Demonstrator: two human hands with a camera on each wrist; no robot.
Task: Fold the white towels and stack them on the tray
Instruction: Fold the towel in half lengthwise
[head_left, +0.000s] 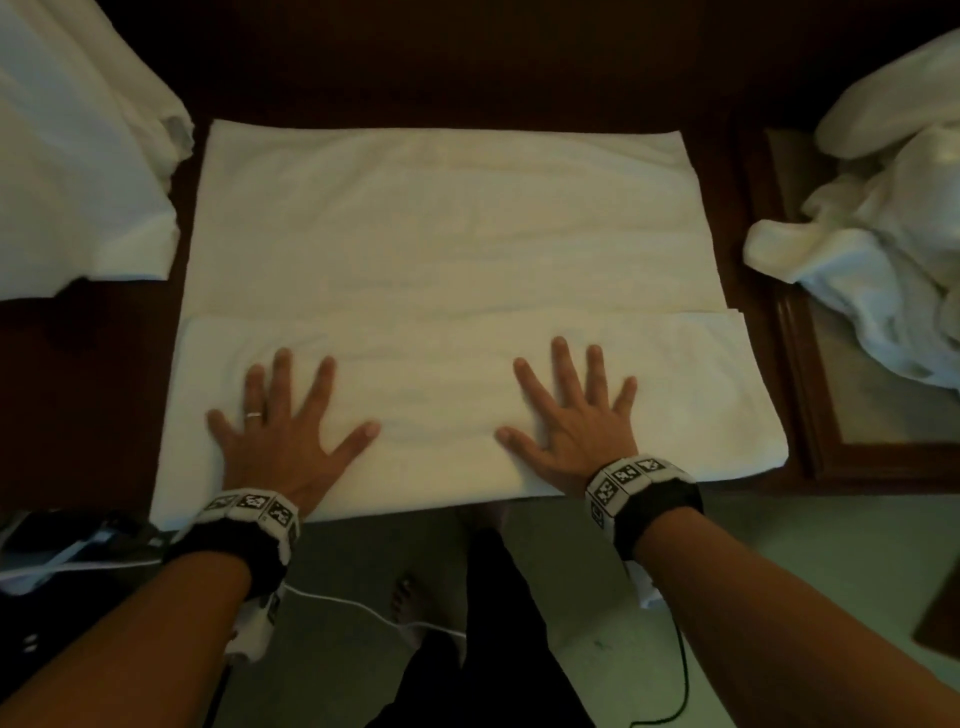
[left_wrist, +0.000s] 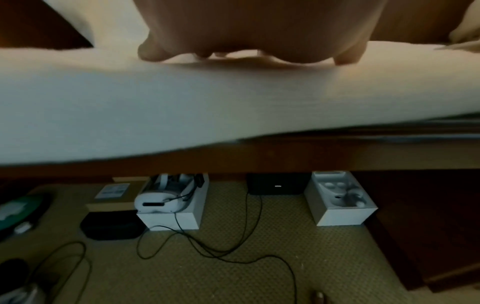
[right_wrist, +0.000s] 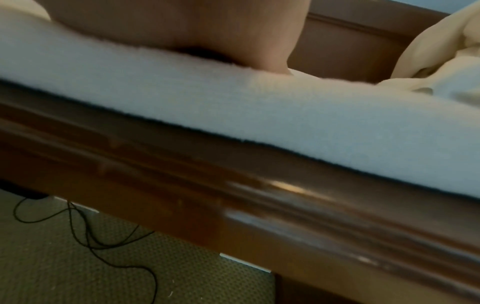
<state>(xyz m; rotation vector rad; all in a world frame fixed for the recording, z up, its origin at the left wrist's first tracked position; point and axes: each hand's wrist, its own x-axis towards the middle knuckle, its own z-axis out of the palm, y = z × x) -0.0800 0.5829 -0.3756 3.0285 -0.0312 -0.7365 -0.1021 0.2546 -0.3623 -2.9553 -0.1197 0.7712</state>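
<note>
Towel (head_left: 447, 249) flat under spread fingers (head_left: 283, 374); both palms pressing near fold

Your large white terry towel (head_left: 447, 249) lies flat on the table with its near strip folded over, crumpled white towels (head_left: 883, 218) heaped on the wooden-framed tray (head_left: 810, 395).

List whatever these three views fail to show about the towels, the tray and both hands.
- Tray: head view, a crumpled towel pile covers most of it and the frame edge cuts it off.
- Spread towel: the layer count under its near fold is hidden.
- Left hand: in the left wrist view, the palm blocks the fingers.
- Right hand: in the right wrist view, blurred, fingers out of sight.
- Left-side white cloth: cut off by the frame edge.
</note>
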